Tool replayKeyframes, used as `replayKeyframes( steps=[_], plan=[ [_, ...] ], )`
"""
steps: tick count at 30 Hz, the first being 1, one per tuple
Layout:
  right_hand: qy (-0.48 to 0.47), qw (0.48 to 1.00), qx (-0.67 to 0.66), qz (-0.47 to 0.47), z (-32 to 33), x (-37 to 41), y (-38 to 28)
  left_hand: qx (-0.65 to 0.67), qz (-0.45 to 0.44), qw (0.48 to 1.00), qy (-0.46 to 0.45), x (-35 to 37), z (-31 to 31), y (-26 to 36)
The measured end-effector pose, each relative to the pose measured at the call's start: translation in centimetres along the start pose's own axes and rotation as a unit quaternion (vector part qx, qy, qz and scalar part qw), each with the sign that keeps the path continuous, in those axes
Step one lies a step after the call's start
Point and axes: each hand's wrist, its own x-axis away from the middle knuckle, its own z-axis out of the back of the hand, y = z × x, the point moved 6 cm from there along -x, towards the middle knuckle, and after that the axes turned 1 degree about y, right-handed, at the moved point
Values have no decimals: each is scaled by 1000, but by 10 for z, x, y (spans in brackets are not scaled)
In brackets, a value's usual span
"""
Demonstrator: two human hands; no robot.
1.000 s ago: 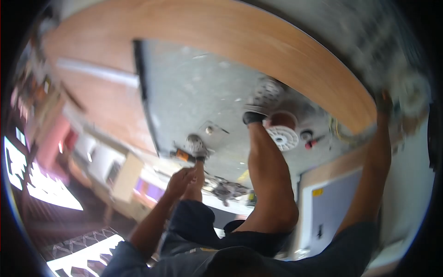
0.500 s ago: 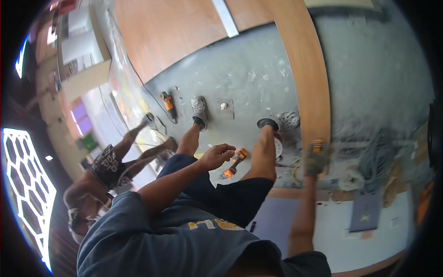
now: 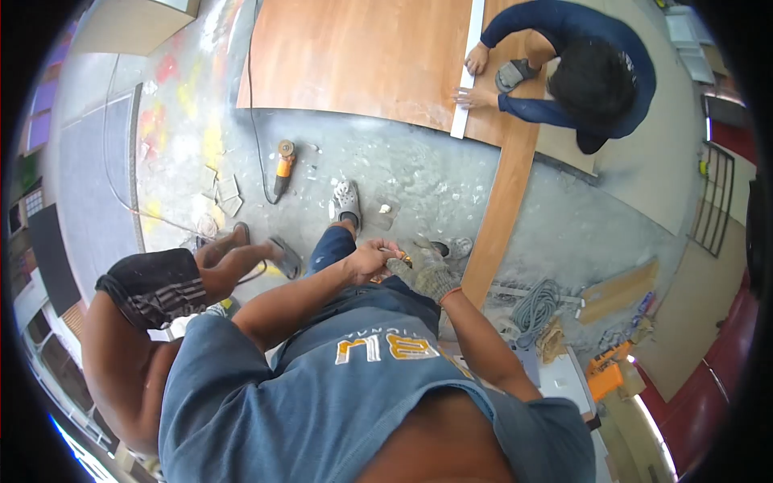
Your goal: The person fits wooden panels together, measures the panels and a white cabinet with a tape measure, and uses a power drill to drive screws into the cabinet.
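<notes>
Pinching a small yellowish item [image 3: 407, 260], nearly closed: left hand [image 3: 372, 262], gloved right hand [image 3: 427, 275]; orange crate [image 3: 609, 372], contents unclear.

- Blue-grey T-shirt [image 3: 298, 402], creased across the chest, with a wide round neckline
- Bold chest letters [image 3: 382, 350] in white and orange-yellow, with a fainter line of small lettering beside them
- Short, loose sleeves in the same cloth: left sleeve [image 3: 213, 362], right sleeve [image 3: 555, 435]
- Right hand [image 3: 428, 278] in a greyish knitted work glove, its cuff edged in orange-red
- Left hand [image 3: 370, 262] bare
- Dark navy shorts [image 3: 334, 248]
- Grey clogs pierced with holes: left clog [image 3: 345, 196], right clog [image 3: 460, 248] partly hidden
- Dark ankle covering [image 3: 350, 217] above the left clog
</notes>
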Motion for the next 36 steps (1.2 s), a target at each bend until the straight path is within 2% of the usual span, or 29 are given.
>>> replayKeyframes(
  steps=[1,2,4,5,7,8,9,10,11,13,14,15,16,17,18,19,21,22,23,24,26,27,30,31,34,36],
  plan=[
    [60,997,-1,42,-1,-13,-39,37,18,999,-19,15,21,1],
    [56,998,4,39,-7,-25,-72,42,19,999,-23,34,47,5],
    [-65,990,-124,23,-11,-58,-130,109,-37,990,-79,65,84,32],
    [-69,990,-120,19,1,-73,-157,115,-36,989,-84,82,95,46],
    [-202,977,-38,-65,14,-90,-192,92,-43,992,-80,107,106,72],
    [-204,976,-35,-64,31,-93,-212,95,-45,991,-80,111,108,80],
    [-182,981,-50,-33,51,-95,-232,28,-59,995,-71,112,107,88],
    [-172,983,-56,-18,55,-96,-230,-40,-73,995,-62,112,104,93],
    [-163,985,-62,-1,58,-97,-228,-37,-75,995,-61,114,101,96],
    [-147,988,-51,20,47,-107,-203,59,-109,988,-96,122,99,111],
    [-145,988,-49,23,49,-113,-200,58,-112,987,-96,125,103,117],
    [-111,992,31,59,50,-121,-202,103,-130,982,-89,132,111,120],
    [-133,989,50,47,48,-121,-201,148,-149,974,-83,139,122,121],
    [-155,985,71,37,47,-120,-204,159,-210,961,-81,147,131,129],
    [-195,977,80,-35,61,-120,-194,167,-219,959,-73,150,137,143],
    [-241,962,89,-96,85,-127,-185,235,-258,936,-50,161,145,172],
    [-150,986,47,47,111,-140,-105,333,-339,880,-8,177,169,238],
    [-194,976,51,-85,135,-143,-88,359,-377,854,4,184,195,266],
    [-153,985,61,-59,124,-146,5,375,-395,837,51,189,230,286],
    [-198,968,130,-82,152,-145,-14,391,-412,817,97,194,270,303],
    [-221,952,155,-145,183,-137,-1,421,-443,779,137,167,360,326],
    [-213,949,174,-154,191,-134,19,428,-443,775,143,144,385,336],
    [-199,938,216,-185,194,-138,71,509,-339,746,262,51,448,336],
    [-204,938,216,-180,188,-162,76,514,-335,740,276,19,447,342],
    [-219,931,169,-237,158,-235,75,476,-306,777,276,-100,420,366],
    [-149,927,213,-270,136,-306,56,500,-294,774,253,-146,390,393]
  ],
)
